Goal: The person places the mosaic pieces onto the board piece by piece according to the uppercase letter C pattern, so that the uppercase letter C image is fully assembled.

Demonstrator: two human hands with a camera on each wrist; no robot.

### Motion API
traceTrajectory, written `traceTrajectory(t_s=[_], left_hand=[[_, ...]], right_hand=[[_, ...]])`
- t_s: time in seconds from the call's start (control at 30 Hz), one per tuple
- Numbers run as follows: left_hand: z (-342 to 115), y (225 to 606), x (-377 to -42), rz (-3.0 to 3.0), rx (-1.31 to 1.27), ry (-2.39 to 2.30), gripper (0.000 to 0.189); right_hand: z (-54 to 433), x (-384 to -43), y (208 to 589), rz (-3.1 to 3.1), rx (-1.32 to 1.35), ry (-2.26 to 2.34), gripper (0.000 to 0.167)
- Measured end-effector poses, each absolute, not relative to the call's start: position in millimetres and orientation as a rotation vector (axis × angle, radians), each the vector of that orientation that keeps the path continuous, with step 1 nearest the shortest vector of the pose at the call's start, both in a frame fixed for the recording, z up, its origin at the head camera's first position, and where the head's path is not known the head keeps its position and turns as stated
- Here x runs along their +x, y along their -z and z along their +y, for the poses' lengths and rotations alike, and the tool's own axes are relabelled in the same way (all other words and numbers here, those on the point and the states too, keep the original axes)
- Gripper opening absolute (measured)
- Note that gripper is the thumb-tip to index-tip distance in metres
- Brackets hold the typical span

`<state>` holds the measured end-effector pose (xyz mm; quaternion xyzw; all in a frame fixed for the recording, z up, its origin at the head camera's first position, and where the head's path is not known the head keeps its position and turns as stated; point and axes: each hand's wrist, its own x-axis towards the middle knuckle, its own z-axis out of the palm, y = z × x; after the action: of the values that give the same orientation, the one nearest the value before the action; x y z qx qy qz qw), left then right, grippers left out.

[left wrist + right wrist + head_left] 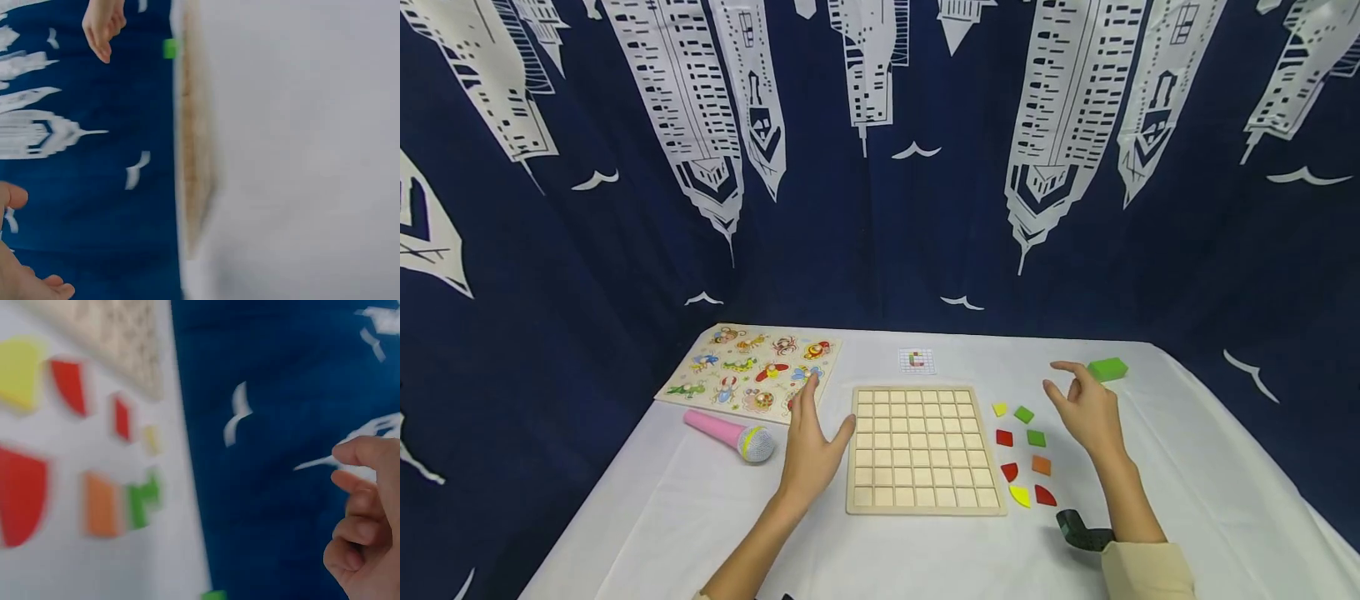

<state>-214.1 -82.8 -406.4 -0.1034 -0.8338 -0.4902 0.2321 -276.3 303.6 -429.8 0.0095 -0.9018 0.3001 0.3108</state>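
My left hand (811, 450) is raised just beside the left edge of a wooden grid board (913, 450), fingers extended and thumb apart, holding nothing. To the board's right, my right hand (1092, 415) hovers with loosely bent fingers and holds nothing; in the right wrist view its thumb and index finger (359, 450) lie close together. Between the board and this hand lie small flat pieces: a yellow one (1000, 409), green squares (1036, 438), a red square (1004, 437), an orange square (1041, 465), red quarter-rounds (1045, 496) and a yellow quarter-round (1019, 497). A green block (1108, 369) sits behind the right hand.
A small gridded card (917, 361) with a coloured pattern lies beyond the board. At the left are an insect picture board (741, 367) and a pink toy microphone (722, 429). The white-covered table (655, 500) ends at a dark blue curtain (880, 250) with white buildings.
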Motion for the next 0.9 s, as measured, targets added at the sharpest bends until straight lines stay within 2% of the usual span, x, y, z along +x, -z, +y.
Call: traceTrajectory(t_s=[0.1, 0.33, 0.47, 0.63, 0.9], left_hand=[[-83.4, 428.9, -218.4, -2.381, -0.308, 1.327, 0.083], [-92.6, 472.4, -229.4, -2.641, -0.39, 1.309, 0.106], [-94.5, 491.1, -226.7, -2.737, -0.489, 1.316, 0.12], [-91.7, 500.7, -220.6, -2.828, -0.591, 1.146, 0.129], [-88.8, 500.9, -216.9, -2.877, -0.649, 0.984, 0.128]], right_hand=[[315.2, -284.8, 457.0, -2.476, -0.045, -0.813, 0.041], [316.2, -272.2, 473.0, -2.652, -0.08, -1.055, 0.038], [318.0, -270.7, 482.1, -2.692, -0.075, -1.035, 0.035], [315.8, -277.1, 482.0, -2.716, -0.014, -1.041, 0.038], [303.2, -303.2, 466.5, -2.803, 0.202, -0.986, 0.039]])
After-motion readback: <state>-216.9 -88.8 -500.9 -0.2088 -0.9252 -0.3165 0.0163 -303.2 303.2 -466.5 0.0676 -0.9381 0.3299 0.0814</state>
